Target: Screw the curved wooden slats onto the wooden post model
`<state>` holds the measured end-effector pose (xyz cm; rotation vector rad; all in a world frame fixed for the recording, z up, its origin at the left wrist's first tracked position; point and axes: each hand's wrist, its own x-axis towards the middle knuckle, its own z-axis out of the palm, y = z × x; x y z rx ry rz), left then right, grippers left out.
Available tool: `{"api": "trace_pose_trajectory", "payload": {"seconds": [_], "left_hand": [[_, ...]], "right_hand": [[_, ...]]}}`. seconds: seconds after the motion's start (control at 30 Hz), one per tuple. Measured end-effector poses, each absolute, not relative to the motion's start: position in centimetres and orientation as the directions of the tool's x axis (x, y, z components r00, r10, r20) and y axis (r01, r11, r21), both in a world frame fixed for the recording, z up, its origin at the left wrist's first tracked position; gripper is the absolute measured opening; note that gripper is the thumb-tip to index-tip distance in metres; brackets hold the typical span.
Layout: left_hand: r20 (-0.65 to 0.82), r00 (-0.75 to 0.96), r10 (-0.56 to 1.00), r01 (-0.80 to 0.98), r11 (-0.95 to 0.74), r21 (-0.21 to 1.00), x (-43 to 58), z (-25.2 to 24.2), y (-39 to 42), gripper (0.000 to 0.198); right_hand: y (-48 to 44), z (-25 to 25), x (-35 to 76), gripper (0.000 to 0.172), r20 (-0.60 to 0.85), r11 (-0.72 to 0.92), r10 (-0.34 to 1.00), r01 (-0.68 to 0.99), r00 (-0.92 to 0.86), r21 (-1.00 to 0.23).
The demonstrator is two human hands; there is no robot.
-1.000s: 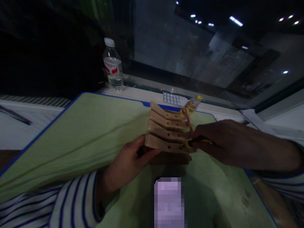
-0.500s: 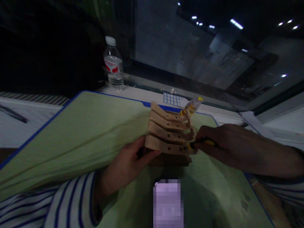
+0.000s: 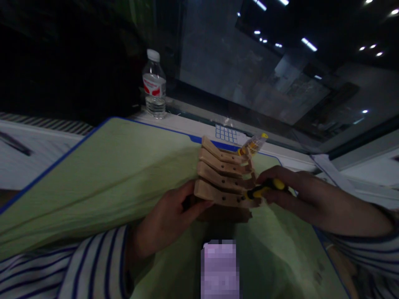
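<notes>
A wooden rack (image 3: 215,192) of several bent slats with small holes stands on the green table. My left hand (image 3: 170,222) grips its lower left end, thumb along the nearest slat and the other fingers behind it. In my right hand (image 3: 293,193) is a black and yellow screwdriver (image 3: 264,189), held by its handle between thumb and fingers. Its tip end lies against the right part of the nearest slat, close to a dark hole; the tip itself is too small to make out. Behind the rack is a clear container with a yellow end (image 3: 254,144).
The green table (image 3: 149,153) has a blue edge. A water bottle (image 3: 155,87) stands on the sill by the window, near a blue-and-white grid sheet (image 3: 226,133). A pixelated phone-like object (image 3: 220,270) lies in front of the rack. Papers (image 3: 330,166) are at the right.
My right hand has opened its grasp a little and turned, so more of the screwdriver's yellow handle shows. My left hand keeps hold of the rack. The whole view has shifted slightly.
</notes>
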<state>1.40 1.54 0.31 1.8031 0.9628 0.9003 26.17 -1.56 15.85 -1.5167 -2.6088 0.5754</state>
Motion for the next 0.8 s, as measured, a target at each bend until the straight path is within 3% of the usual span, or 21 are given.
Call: {"api": "trace_pose_trajectory", "payload": {"seconds": [0.13,0.33,0.43,0.57,0.67,0.8], "left_hand": [[0.184,0.433,0.882,0.261,-0.318,0.911,1.4,0.4,1.6,0.025],[0.172,0.429,0.887,0.259,-0.303,0.917,1.4,0.4,1.7,0.025],[0.171,0.424,0.89,0.252,-0.297,0.921,1.4,0.5,1.5,0.024],[0.178,0.42,0.89,0.269,-0.31,0.912,1.4,0.9,1.4,0.025],[0.198,0.421,0.885,0.262,-0.327,0.908,1.4,1.0,1.5,0.025],[0.213,0.42,0.882,0.251,-0.338,0.907,1.4,0.7,1.5,0.026]], "right_hand": [[-1.9,14.4,26.6,0.026,0.131,0.536,0.84,0.769,-0.526,-0.349],[-2.1,11.0,26.3,0.032,0.303,0.501,0.863,0.601,-0.405,-0.623],[-2.0,9.7,25.6,0.036,0.369,0.494,0.863,0.425,-0.344,-0.759],[-2.3,9.1,25.4,0.037,0.379,0.46,0.881,0.329,-0.283,-0.825],[-2.7,9.3,25.8,0.042,0.333,0.434,0.882,0.301,-0.333,-0.849],[-3.1,10.2,26.5,0.052,0.283,0.438,0.874,0.39,-0.395,-0.81]]}}
